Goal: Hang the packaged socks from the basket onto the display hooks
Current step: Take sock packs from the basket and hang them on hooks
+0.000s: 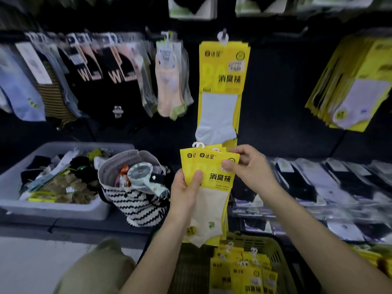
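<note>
Grey tub (53,206), striped bag (137,206) on dark ledge (84,224)

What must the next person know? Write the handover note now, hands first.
Left hand grips a fan of yellow sock packs by its left edge, thumb on the front.
Right hand pinches the fan's upper right corner.
Done: a white-sock pack hangs on the centre hook, seemingly with others behind it.
Left: hang the held packs, probably on that hook, then the remaining packs lying in the green basket.
</note>
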The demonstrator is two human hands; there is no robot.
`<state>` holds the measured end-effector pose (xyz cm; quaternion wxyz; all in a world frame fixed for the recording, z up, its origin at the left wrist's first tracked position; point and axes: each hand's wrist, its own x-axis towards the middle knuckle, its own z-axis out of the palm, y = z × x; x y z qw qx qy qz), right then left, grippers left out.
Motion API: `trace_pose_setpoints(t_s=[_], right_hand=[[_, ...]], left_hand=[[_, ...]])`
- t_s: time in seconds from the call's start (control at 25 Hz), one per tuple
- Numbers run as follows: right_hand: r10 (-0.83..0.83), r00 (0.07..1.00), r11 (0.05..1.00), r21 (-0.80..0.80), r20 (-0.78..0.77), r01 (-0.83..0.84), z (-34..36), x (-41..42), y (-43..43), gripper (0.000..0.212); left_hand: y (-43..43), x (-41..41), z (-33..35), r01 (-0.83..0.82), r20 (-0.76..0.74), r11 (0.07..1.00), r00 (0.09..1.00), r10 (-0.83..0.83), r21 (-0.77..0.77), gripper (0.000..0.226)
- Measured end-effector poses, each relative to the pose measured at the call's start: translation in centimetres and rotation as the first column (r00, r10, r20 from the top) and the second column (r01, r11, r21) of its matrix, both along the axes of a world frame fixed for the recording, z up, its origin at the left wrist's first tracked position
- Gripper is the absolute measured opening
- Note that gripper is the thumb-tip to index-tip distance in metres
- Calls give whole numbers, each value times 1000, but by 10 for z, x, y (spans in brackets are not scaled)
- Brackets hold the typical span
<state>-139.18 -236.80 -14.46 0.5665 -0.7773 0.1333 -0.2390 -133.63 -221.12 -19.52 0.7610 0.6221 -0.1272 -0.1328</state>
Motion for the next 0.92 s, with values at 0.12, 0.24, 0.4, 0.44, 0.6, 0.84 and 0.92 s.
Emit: trace_pose_setpoints(t_s=[0.12,0.24,0.4,0.44,0.6,0.84,0.92], right_hand=[[34,998,979,-202,60,-21,42,5,-13,12],[52,997,924,-382,50,-29,79,9,-20,14],[43,998,790,-614,53,-2,109,14,-20,7],[54,997,777,-629,52,-10,116,16,-21,5],[76,995,825,-565,65,-26,149,21,-27,15],[3,993,811,-581,117,66,197,43,-22,18],[-2,991,783,-616,137,86,213,51,-17,17]], left_hand=[[-7,10,27,-67,94,998,993,65,21,15],[-12,18,50,-87,201,996,977,79,30,7],[-19,28,75,-102,310,994,947,87,35,7],[-21,31,80,-106,319,994,944,90,32,7],[-30,37,100,-83,331,996,940,81,-8,8],[-44,39,131,-96,309,989,943,126,-110,18],[-44,42,144,-124,319,980,932,169,-158,25]])
